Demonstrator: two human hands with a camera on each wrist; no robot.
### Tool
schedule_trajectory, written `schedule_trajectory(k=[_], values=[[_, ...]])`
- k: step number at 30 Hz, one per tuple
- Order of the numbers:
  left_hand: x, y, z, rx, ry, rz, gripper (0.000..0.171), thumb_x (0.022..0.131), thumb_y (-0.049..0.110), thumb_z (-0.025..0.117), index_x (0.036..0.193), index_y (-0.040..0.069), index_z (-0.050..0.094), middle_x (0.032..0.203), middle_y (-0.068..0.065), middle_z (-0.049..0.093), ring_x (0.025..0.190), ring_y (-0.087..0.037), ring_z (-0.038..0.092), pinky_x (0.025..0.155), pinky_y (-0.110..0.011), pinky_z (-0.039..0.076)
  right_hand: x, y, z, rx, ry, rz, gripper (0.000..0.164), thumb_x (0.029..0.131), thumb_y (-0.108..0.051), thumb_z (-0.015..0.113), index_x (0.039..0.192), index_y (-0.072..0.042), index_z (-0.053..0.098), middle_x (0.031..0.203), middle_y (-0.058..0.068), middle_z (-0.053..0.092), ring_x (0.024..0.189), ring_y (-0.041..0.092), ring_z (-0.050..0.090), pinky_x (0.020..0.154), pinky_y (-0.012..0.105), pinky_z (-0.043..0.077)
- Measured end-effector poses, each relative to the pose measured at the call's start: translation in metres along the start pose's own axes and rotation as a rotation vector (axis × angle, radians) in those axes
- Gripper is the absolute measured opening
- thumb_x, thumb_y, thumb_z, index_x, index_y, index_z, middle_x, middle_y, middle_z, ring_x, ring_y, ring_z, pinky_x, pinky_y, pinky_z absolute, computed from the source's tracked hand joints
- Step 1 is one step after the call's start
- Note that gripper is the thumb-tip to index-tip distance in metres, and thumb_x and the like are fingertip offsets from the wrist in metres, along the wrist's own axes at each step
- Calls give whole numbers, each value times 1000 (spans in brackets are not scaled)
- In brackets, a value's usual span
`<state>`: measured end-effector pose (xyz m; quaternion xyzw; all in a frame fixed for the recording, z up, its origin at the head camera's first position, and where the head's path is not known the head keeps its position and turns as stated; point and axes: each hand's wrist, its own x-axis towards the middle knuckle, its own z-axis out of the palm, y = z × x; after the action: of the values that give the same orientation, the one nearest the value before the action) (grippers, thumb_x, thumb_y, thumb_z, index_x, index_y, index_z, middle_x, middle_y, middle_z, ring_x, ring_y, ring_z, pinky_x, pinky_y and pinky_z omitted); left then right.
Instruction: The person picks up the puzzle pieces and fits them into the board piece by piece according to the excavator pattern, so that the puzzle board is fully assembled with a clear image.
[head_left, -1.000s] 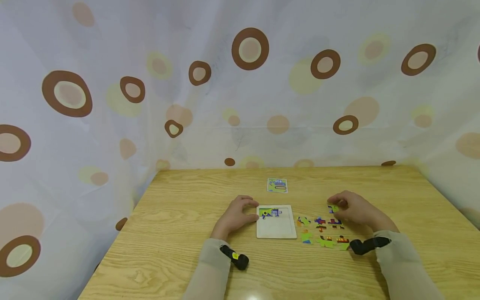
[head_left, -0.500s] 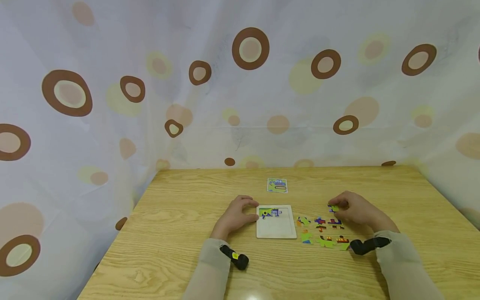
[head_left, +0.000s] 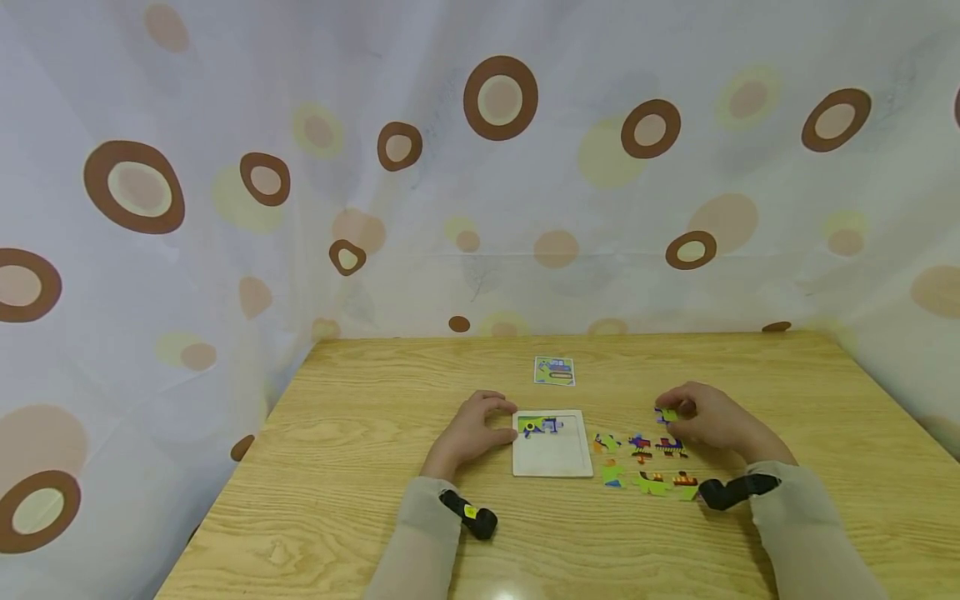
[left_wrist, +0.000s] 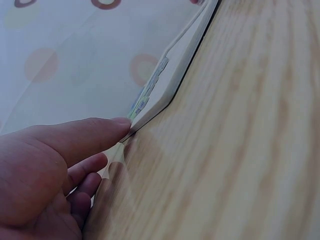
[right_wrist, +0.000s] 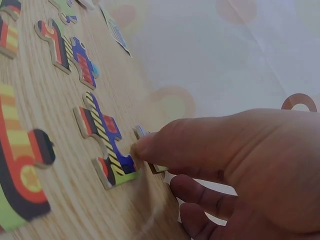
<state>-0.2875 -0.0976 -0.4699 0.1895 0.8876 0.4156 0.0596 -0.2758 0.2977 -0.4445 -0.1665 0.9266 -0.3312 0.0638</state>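
My left hand (head_left: 474, 429) rests at the left side of a white square puzzle tray (head_left: 553, 458), its fingers loosely bent. In the left wrist view the thumb (left_wrist: 100, 132) touches the tray's edge. Joined puzzle pieces (head_left: 542, 426) with green and purple print lie in the tray's upper left. Over on the right, my right hand (head_left: 712, 422) pinches a green and purple puzzle piece (head_left: 664, 415) at the table; the right wrist view shows it mostly hidden behind the thumb (right_wrist: 185, 142). Close by lies a blue puzzle piece with a striped band (right_wrist: 107, 137).
Several loose puzzle pieces (head_left: 654, 483) lie in two rough rows between the tray and my right hand. A small picture card (head_left: 554, 371) of a digger lies behind the tray. The wooden table (head_left: 375, 400) ends at a patterned cloth (head_left: 570, 183).
Both hands stay in nearly the same places. The puzzle piece in my right fingers shifts only very slightly; the tray and loose pieces have not moved.
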Motion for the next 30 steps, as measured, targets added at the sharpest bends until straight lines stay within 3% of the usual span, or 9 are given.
schedule_trajectory(k=[11, 30], values=[[-1, 1, -1, -8, 2, -1, 34, 90, 20, 75, 123, 13, 68, 142, -7, 46, 136, -33, 37, 110, -50, 32, 2, -10, 0, 8, 40, -39, 47, 89, -17, 75, 128, 5, 61, 120, 18, 58, 103, 33, 56, 82, 49, 51], [0, 0, 0, 5, -3, 0, 35, 90, 21, 74, 124, 14, 68, 142, -7, 46, 135, -32, 37, 110, -49, 33, 9, -38, 3, 3, 83, -159, 41, 89, -15, 75, 126, -1, 64, 120, 15, 58, 100, 30, 53, 75, 39, 51]])
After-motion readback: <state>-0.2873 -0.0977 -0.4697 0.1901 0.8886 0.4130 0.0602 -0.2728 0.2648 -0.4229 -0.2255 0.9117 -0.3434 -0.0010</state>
